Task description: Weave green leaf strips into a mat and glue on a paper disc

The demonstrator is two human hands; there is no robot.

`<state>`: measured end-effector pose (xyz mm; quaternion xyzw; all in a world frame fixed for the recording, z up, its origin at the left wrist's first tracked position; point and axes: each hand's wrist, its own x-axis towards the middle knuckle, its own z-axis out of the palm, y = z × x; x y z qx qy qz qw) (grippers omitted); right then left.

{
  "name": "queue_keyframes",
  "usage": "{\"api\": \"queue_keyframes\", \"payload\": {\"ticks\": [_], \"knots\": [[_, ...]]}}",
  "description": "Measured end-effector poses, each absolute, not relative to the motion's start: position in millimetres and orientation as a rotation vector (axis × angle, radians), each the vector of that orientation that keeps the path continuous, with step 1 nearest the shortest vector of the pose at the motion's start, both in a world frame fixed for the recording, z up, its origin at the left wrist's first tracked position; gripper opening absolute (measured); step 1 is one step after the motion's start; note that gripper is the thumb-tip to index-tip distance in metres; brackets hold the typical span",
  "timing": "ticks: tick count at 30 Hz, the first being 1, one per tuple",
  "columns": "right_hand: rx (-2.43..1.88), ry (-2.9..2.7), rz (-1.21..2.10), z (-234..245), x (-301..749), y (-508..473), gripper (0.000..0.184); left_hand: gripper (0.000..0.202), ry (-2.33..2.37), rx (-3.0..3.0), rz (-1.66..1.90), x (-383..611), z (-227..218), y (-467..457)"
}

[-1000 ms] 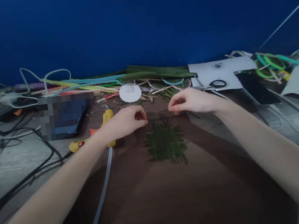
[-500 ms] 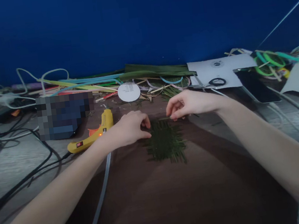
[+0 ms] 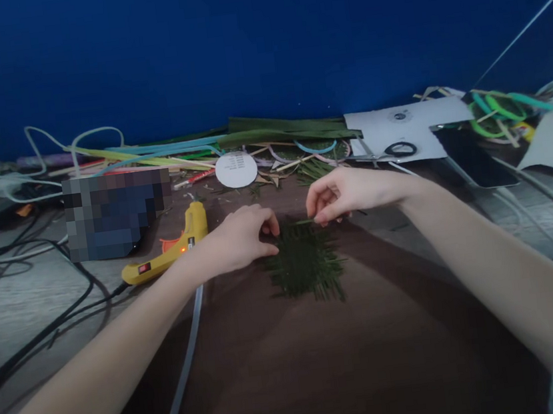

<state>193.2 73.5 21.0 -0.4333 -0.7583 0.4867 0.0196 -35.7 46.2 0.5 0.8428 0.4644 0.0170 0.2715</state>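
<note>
A small square mat woven from dark green leaf strips [image 3: 306, 260] lies on the brown board [image 3: 296, 366], its loose strip ends sticking out around the edges. My left hand [image 3: 243, 238] rests at its upper left side, thumb and fingers apart, with nothing seen held between them. Fingers and thumb of my right hand [image 3: 338, 196] are pinched together at the far edge, on a thin leaf strip [image 3: 303, 222] that runs along that edge. The yellow glue gun [image 3: 195, 223] lies left of my left hand with its small light lit and a clear glue stick [image 3: 187, 362] trailing from it.
Behind the mat are long green leaves [image 3: 287, 128], a white round card [image 3: 235, 169], scissors [image 3: 398, 150] and a white paper [image 3: 407, 120]. A phone [image 3: 474, 156] lies at right. Cables [image 3: 83, 271] and a pixelated dark object [image 3: 116, 216] are at left.
My right hand has shifted very slightly down and left, closer to the mat's far edge. My left hand stays almost in place. The view has moved a little.
</note>
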Motion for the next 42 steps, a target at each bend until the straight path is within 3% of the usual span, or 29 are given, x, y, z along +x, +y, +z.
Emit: {"api": "queue_keyframes", "payload": {"ticks": [15,28,42], "knots": [[-1.276,-2.349,1.581,24,192,72,0.020,0.020,1.321,2.259,0.023,-36,-1,46],[-1.313,-2.308,1.445,36,199,73,0.025,0.017,1.334,2.235,0.016,-34,1,44],[-1.234,-2.359,1.610,18,192,74,0.021,0.017,1.329,2.295,0.007,-34,-1,45]]}}
